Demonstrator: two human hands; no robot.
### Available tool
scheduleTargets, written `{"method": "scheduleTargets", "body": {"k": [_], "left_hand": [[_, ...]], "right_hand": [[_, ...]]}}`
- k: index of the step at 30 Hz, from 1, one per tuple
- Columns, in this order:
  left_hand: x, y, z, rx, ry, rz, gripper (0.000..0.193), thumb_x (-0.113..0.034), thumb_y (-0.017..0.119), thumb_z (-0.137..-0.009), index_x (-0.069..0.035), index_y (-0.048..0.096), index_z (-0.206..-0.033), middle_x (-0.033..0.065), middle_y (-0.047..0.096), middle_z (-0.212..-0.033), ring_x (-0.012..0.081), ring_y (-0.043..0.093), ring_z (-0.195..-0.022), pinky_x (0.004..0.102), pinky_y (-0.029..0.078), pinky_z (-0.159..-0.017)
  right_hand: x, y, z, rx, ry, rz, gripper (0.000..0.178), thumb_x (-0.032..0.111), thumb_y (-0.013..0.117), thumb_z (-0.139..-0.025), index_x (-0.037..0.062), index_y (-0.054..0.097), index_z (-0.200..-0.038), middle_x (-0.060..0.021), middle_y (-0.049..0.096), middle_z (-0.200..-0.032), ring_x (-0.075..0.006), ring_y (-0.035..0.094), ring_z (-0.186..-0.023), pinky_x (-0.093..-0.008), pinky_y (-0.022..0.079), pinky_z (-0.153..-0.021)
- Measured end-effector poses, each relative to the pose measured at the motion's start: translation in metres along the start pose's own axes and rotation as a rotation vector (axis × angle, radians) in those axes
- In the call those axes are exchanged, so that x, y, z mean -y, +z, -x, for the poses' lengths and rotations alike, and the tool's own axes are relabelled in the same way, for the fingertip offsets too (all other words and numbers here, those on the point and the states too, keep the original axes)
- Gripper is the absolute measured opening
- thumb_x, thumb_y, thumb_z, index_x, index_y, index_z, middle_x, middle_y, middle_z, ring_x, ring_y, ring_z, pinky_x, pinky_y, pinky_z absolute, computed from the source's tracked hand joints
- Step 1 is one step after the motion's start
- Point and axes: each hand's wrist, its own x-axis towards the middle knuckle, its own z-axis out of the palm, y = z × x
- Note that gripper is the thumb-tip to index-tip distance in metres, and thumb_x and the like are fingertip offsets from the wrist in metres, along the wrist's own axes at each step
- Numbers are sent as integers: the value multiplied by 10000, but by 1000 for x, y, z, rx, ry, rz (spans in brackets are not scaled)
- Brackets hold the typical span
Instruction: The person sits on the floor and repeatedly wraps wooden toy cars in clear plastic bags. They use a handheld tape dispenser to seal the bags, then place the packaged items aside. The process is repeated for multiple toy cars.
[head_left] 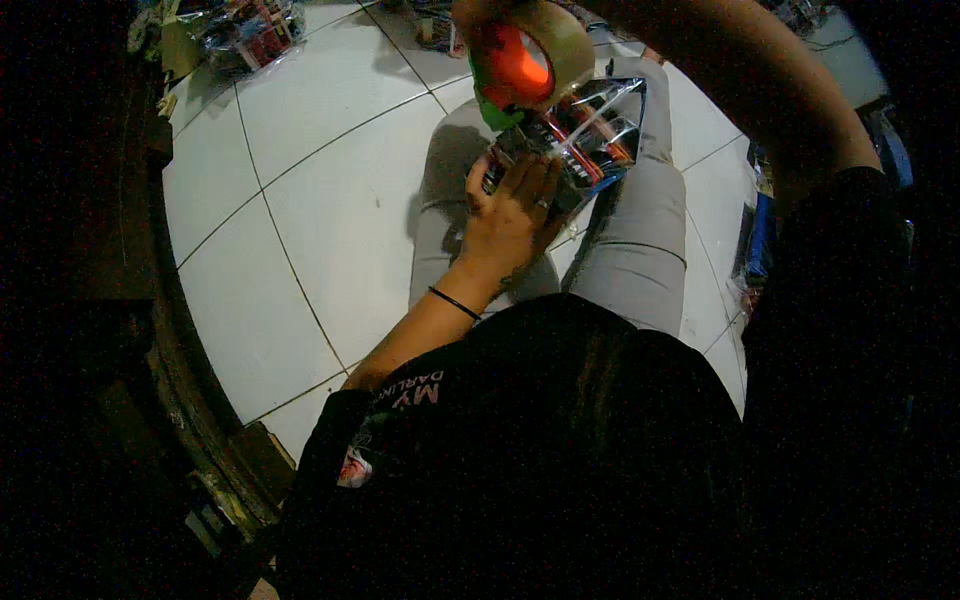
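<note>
My left hand (508, 222) grips the near side of a clear plastic-wrapped package (598, 142), its fingers bent over the top. Red, black and blue pieces show through the shiny wrap, but what they are I cannot make out. The package rests over my legs. At the top edge, my right hand (480, 12) is closed round a tape dispenser with a wide roll of tape (568, 48), a bright orange hub and a green end. Part of that hand is cut off by the frame. The dispenser's green end is right beside the package, just beyond my left fingers.
My legs in grey trousers (640, 235) stretch out over the white tiled floor (330, 200). Another plastic-wrapped bundle (250, 35) lies at the far left. A dark wooden edge (185, 400) runs down the left side. Blue items (760, 235) stand at the right.
</note>
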Motion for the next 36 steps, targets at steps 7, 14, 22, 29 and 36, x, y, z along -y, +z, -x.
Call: {"method": "scheduleTargets", "body": {"k": [7,14,22,29,36], "left_hand": [[13,-4,-5,250,-21,56,535,-219,726,-551,-53,626,-1049,136,541,-1206,277,482,-1140,506,170,-1034],[4,-2,-4,81,2,93,556,-228,700,-633,-77,576,-1153,52,539,-1226,192,479,-1162,450,189,-1035],[3,0,-10,74,-21,70,663,-283,731,-636,-113,530,-1246,29,553,-1197,167,493,-1115,435,190,-1017],[9,-2,-23,8,-20,28,603,-286,752,-625,-150,585,-1189,41,583,-1145,200,529,-1088,534,77,-1070],[6,-2,-51,-131,147,-246,517,-277,584,-822,-153,468,-1310,87,428,-1362,226,395,-1271,627,-78,-1043]], "right_hand": [[-16,76,111,-575,10,-210,458,130,675,-660,-7,605,-1092,-182,571,-1058,-282,586,-1002,-348,442,-905],[7,176,189,-826,112,-326,567,114,644,-590,73,597,-1153,-180,524,-1028,-332,567,-986,-369,458,-871],[7,243,232,-845,106,-429,651,119,721,-574,145,580,-1208,-175,511,-1097,-347,571,-1008,-389,484,-870],[7,252,168,-702,109,-322,525,155,706,-626,131,609,-1142,-172,515,-1103,-359,563,-989,-398,493,-822],[-41,260,171,-810,157,-756,489,85,643,-618,37,608,-1104,-167,545,-1088,-333,555,-1021,-371,449,-900]]}}
